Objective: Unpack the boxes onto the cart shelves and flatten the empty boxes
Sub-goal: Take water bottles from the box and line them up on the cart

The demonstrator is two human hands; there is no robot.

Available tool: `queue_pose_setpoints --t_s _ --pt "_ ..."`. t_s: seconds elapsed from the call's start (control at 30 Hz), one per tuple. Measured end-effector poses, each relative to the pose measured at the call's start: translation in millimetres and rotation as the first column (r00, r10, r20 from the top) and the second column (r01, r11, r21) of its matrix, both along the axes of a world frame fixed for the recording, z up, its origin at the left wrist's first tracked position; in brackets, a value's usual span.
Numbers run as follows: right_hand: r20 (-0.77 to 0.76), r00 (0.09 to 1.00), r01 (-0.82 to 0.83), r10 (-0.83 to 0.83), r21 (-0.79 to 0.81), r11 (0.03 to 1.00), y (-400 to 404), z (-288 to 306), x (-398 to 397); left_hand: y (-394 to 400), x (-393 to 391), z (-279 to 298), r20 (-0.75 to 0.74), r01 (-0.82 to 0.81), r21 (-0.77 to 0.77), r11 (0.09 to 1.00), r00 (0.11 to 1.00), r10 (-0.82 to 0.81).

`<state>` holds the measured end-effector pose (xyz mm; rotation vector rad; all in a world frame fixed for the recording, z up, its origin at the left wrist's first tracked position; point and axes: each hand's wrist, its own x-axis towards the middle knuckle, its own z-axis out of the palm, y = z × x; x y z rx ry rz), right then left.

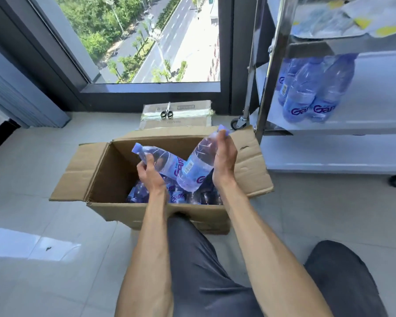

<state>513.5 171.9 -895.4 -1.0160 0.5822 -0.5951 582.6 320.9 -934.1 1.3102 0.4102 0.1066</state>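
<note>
The left hand (150,171) holds one water bottle (157,157) and the right hand (224,156) holds another bottle (198,165), both just above the open box (105,170). This looks like the unpacking step. Next they likely go on the cart shelf (364,124) beside the bottles there (311,92)

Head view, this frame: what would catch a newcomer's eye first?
Two clear water bottles held over the open cardboard box at centre: the left hand grips one bottle, the right hand the other, with more bottles left inside. To the right, a metal cart already carries bottles on its middle shelf. Scissors lie on a taped box by the window.
</note>
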Motion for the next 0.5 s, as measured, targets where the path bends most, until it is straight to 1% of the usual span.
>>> queue_pose_setpoints --t_s 0.03,0.07,0.1,0.13,0.17,0.23,0.27,0.3,0.33,0.37,0.4,0.47,0.5 --pt "0.027 1.000 0.003 -0.004 0.035 0.999 -11 14 -6 -12 -9 9 0.026 0.050 -0.084 0.995 0.999 -0.048" --pt "0.046 0.999 -0.012 0.008 0.084 0.996 -24 25 -18 -23 -23 16 0.021 0.124 -0.164 0.979 0.992 -0.122" --pt "0.079 0.997 -0.035 0.023 0.158 0.987 -38 33 -33 -35 -37 23 0.005 0.213 -0.253 0.944 0.976 -0.219" --pt "0.128 0.992 -0.052 0.020 0.254 0.966 -53 36 -50 -47 -54 29 -0.003 0.307 -0.349 0.886 0.945 -0.328" --pt "0.155 0.988 -0.050 -0.001 0.327 0.944 -67 36 -71 -60 -69 33 0.011 0.385 -0.453 0.804 0.904 -0.427" --pt "0.145 0.988 -0.017 -0.044 0.393 0.919 -93 28 -116 -85 -103 36 0.071 0.490 -0.630 0.602 0.809 -0.584" --pt "0.145 0.988 -0.008 -0.060 0.432 0.902 -105 23 -140 -97 -122 37 0.076 0.505 -0.691 0.518 0.763 -0.642" --pt "0.157 0.985 -0.011 -0.078 0.499 0.867 -117 17 -166 -112 -142 37 0.060 0.503 -0.730 0.462 0.721 -0.691" --pt "0.173 0.981 -0.023 -0.091 0.564 0.826 -129 12 -189 -125 -162 35 0.028 0.501 -0.741 0.448 0.689 -0.724" --pt "0.173 0.981 -0.035 -0.084 0.590 0.806 -138 7 -208 -134 -180 31 0.000 0.503 -0.746 0.437 0.656 -0.755" --pt "0.175 0.981 -0.041 -0.078 0.588 0.808 -148 2 -229 -144 -200 28 -0.043 0.515 -0.735 0.442 0.614 -0.788" --pt "0.173 0.984 -0.052 -0.048 0.534 0.844 -164 -11 -262 -159 -233 23 -0.111 0.562 -0.693 0.452 0.536 -0.837" --pt "0.166 0.986 -0.061 -0.034 0.530 0.846 -170 -16 -276 -166 -245 23 -0.126 0.583 -0.669 0.461 0.523 -0.843"
